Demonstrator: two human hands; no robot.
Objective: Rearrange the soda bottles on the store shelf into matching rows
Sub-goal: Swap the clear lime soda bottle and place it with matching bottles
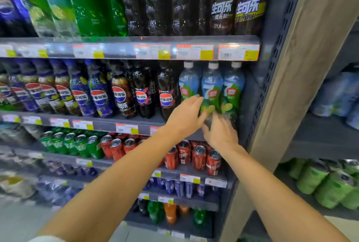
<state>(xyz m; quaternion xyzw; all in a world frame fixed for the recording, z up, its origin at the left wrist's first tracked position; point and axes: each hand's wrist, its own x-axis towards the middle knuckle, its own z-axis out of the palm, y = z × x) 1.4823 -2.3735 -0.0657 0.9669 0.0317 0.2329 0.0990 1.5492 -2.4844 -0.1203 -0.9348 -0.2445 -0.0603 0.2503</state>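
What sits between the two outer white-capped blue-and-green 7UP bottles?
A third matching 7UP bottle, seen in the head view, with both hands, left and right, reaching at its lower part.

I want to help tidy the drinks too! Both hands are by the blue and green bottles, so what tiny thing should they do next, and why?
Probably close both hands around the middle 7-Up bottle. The left hand and right hand sit open on either side of its lower part, fingers spread and blurred, not yet clearly gripping. It stands between two matching bottles, so a firm hold likely comes before any shifting.
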